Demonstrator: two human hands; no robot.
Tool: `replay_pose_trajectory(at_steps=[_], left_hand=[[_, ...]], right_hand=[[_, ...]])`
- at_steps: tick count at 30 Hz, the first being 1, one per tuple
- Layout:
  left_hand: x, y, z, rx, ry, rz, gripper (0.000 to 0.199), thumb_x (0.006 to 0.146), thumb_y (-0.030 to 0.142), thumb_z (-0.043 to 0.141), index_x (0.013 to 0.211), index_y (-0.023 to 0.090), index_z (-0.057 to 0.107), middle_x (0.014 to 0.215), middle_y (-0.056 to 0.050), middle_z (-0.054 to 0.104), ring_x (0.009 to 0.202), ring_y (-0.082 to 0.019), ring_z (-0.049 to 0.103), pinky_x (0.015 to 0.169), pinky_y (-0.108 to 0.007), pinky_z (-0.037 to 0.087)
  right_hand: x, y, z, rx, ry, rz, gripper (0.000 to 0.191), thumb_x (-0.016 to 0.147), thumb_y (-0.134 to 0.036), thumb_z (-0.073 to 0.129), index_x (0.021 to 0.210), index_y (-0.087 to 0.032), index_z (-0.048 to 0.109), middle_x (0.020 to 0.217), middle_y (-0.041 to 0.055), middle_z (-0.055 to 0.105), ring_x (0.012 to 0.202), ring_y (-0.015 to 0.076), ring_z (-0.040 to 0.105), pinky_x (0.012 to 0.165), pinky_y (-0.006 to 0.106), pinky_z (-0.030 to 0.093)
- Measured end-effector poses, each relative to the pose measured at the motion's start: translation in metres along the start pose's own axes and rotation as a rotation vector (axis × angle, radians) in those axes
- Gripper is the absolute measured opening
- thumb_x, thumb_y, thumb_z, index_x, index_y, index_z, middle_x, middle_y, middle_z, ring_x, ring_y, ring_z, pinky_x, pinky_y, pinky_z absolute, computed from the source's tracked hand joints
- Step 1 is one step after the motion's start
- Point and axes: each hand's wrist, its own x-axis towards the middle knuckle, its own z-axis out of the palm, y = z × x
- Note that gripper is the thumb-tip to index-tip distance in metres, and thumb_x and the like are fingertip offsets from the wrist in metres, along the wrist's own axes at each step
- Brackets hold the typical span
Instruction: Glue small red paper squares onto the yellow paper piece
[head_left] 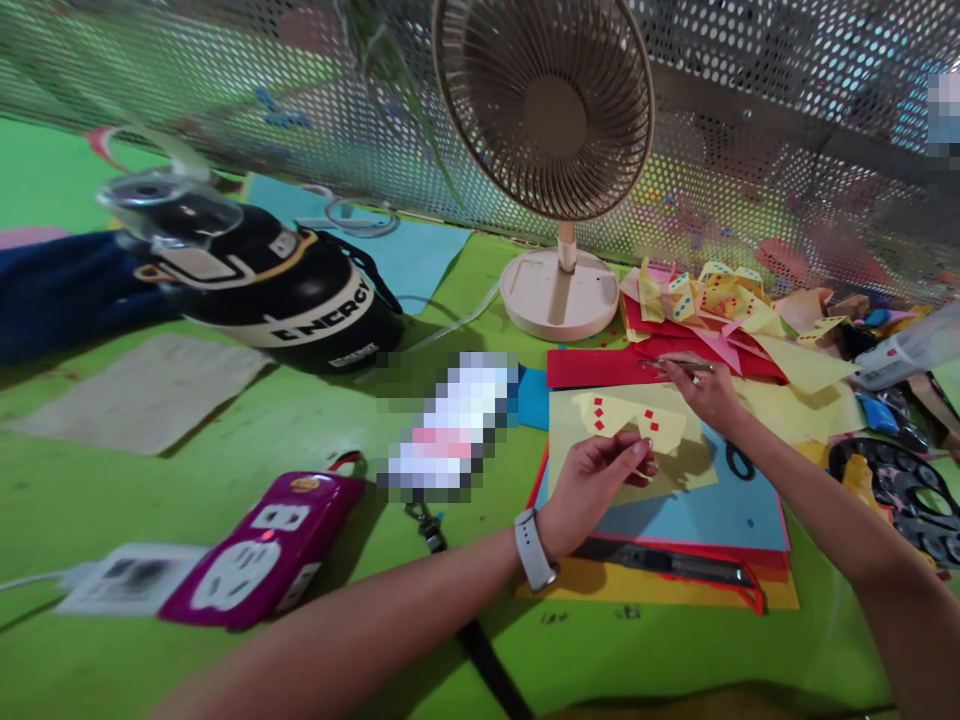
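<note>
My left hand (604, 485), with a pale watch strap (533, 550) on its wrist, is closed in a pinch on the lower edge of a pale yellow paper cutout (630, 418). Small red squares sit on the cutout in two groups. My right hand (701, 388) grips slim metal tweezers (686, 365), their tips over a red paper sheet (592, 368). Beneath both hands lies a stack of coloured paper, with a yellow sheet (562, 440) over a blue sheet (750, 525). Black scissors handles (740, 460) show beside my right forearm.
A utility knife (667, 562) lies at the stack's front edge. Folded yellow dotted paper pieces (724, 290) heap behind. A fan (559, 295), a black bottle (285, 290), a phone (450, 425), a purple power bank (262, 550) and a black palette (900, 500) surround the work.
</note>
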Motion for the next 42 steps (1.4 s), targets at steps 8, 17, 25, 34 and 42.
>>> replay_pose_trajectory(at_steps=[8,17,25,34,42], left_hand=[[0.001,0.0,0.0,0.002,-0.005,0.002,0.029,0.069,0.04,0.078,0.076,0.014,0.069,0.069,-0.003,0.071,0.063,-0.014,0.066,0.061,-0.026,0.055],[0.001,0.0,-0.001,0.018,-0.006,-0.001,0.03,0.069,0.042,0.078,0.077,0.015,0.068,0.069,-0.003,0.071,0.063,-0.014,0.066,0.063,-0.028,0.055],[0.001,0.0,0.001,0.01,-0.005,-0.001,0.029,0.068,0.041,0.079,0.074,0.015,0.068,0.068,-0.003,0.071,0.062,-0.014,0.065,0.062,-0.027,0.055],[0.001,0.001,0.001,-0.016,-0.002,-0.016,0.031,0.066,0.042,0.08,0.074,0.015,0.069,0.066,-0.002,0.071,0.061,-0.013,0.065,0.06,-0.025,0.055],[0.002,0.0,0.0,-0.032,0.001,-0.019,0.034,0.063,0.043,0.082,0.075,0.014,0.07,0.068,-0.002,0.072,0.062,-0.013,0.066,0.06,-0.024,0.055]], right_hand=[[0.004,0.0,0.001,-0.004,0.016,0.03,0.031,0.091,-0.045,0.05,0.091,-0.026,0.074,0.09,0.0082,0.076,0.081,0.0257,0.071,0.082,0.044,0.057],[0.004,-0.006,-0.003,-0.032,0.08,0.038,0.037,0.091,-0.049,0.049,0.091,-0.023,0.074,0.094,0.0101,0.076,0.082,0.0256,0.071,0.077,0.041,0.057],[0.006,0.005,0.002,-0.003,0.1,0.066,0.036,0.093,-0.046,0.047,0.092,-0.022,0.073,0.085,0.0082,0.076,0.073,0.0233,0.071,0.069,0.037,0.058],[-0.001,0.001,0.002,-0.052,0.07,0.018,0.031,0.092,-0.045,0.05,0.093,-0.026,0.074,0.096,0.0077,0.076,0.084,0.0263,0.071,0.077,0.041,0.057],[0.0,0.001,-0.001,-0.038,0.112,0.036,0.042,0.091,-0.054,0.046,0.089,-0.023,0.074,0.09,0.0091,0.076,0.079,0.0247,0.072,0.073,0.038,0.058]])
